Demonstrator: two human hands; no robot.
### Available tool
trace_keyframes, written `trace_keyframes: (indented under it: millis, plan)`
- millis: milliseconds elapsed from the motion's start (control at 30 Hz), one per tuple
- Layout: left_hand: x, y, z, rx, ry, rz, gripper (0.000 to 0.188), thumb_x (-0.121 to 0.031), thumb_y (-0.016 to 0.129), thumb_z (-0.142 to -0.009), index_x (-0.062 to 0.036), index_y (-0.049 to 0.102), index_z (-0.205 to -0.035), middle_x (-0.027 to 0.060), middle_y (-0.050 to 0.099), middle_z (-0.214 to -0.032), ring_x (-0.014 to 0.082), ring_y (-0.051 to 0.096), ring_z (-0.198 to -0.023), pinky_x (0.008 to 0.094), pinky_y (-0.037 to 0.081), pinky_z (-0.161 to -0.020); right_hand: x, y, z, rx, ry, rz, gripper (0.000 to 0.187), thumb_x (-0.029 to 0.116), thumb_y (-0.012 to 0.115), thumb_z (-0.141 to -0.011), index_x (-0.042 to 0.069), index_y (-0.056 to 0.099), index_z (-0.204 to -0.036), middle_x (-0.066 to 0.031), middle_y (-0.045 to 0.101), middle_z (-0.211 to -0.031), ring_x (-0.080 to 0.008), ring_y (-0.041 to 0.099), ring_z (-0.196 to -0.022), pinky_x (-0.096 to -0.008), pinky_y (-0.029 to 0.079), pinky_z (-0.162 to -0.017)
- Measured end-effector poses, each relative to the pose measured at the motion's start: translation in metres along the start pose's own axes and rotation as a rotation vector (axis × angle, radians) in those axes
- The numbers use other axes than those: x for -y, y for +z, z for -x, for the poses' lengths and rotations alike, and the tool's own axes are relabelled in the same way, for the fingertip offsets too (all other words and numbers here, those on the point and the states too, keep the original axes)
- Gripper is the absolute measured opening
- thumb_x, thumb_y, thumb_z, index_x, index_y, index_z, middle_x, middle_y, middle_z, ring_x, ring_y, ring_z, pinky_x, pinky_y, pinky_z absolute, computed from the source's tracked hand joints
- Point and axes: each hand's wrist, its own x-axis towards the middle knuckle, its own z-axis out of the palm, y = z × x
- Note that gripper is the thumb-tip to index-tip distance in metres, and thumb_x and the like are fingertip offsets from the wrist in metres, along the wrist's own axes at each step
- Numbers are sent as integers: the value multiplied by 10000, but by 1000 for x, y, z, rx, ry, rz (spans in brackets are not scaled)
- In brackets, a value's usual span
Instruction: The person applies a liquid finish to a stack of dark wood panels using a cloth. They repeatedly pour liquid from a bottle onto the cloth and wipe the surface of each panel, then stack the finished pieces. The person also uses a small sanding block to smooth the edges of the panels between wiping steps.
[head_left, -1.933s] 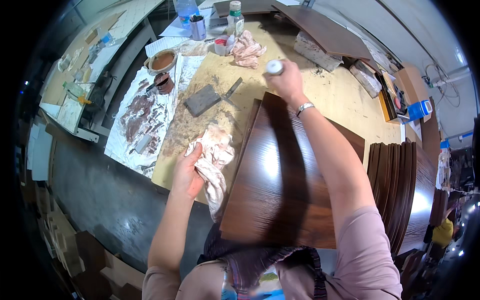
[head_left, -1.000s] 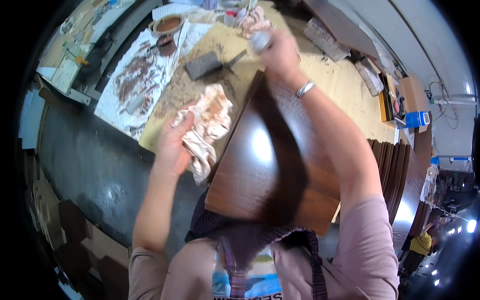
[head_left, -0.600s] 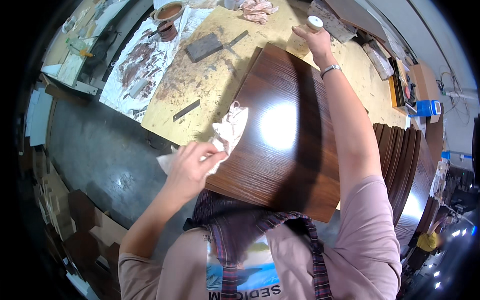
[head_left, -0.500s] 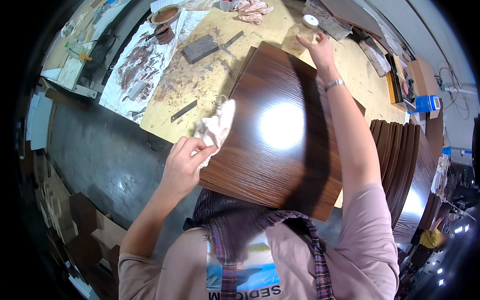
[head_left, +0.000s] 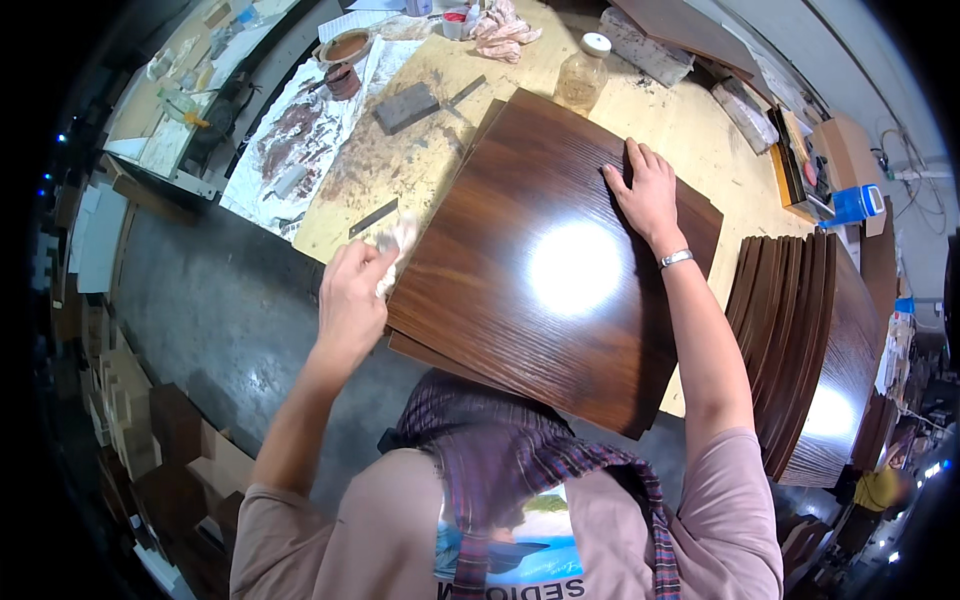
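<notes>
A glossy dark brown wood-grain panel (head_left: 500, 230) lies slightly askew on another like it, over the near edge of the workbench. My left hand (head_left: 352, 290) pinches a white rag (head_left: 402, 250) beside the panel's left edge; part of the rag is blurred and hidden behind the fingers. On the panel's upper right part rests my right hand (head_left: 648, 190), fingers spread along the edge and holding nothing. Behind the panel stands a clear jar with a white lid (head_left: 583, 76), apart from my hand.
A yellowish workbench top (head_left: 330, 220) carries a dark sanding block (head_left: 405, 108), a flat metal strip (head_left: 374, 217), a stained white cloth (head_left: 262, 185), a brown tin (head_left: 342, 81) and a pink rag (head_left: 505, 32). Several upright brown panels (head_left: 790, 340) stand at right.
My right hand has left the jar and come down onto the panel's right edge. My left hand with the rag has shifted slightly left and up, and the rag looks more bunched.
</notes>
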Motion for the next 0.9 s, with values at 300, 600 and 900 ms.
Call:
trace_keyframes:
  millis: [300, 600, 900]
  plan:
    - [-103, 65, 64, -100, 179, 167, 306, -122, 600, -831, -44, 688, -1113, 52, 602, -953, 230, 570, -910, 399, 445, -811, -20, 10, 5, 38, -104, -73, 542, 249, 636, -933, -28, 523, -1385, -248, 571, -1360, -397, 528, -1268, -448, 395, -1103]
    - [-96, 55, 73, -118, 161, 120, 436, -157, 557, -875, -4, 595, -1281, 140, 533, -1437, 250, 515, -1303, 467, 339, -1130, -28, 10, 3, 91, -84, 0, 569, 270, 581, -983, -32, 453, -1448, -243, 521, -1423, -395, 480, -1316, -446, 358, -1132]
    - [-51, 32, 66, 59, 259, -23, 499, -133, 645, -831, -29, 610, -1318, 146, 593, -1389, 268, 532, -1336, 529, 311, -1153, 27, -8, 55, 48, -127, -35, 625, 383, 649, -910, 39, 529, -1417, -189, 450, -1521, -408, 387, -1403, -510, 283, -1162]
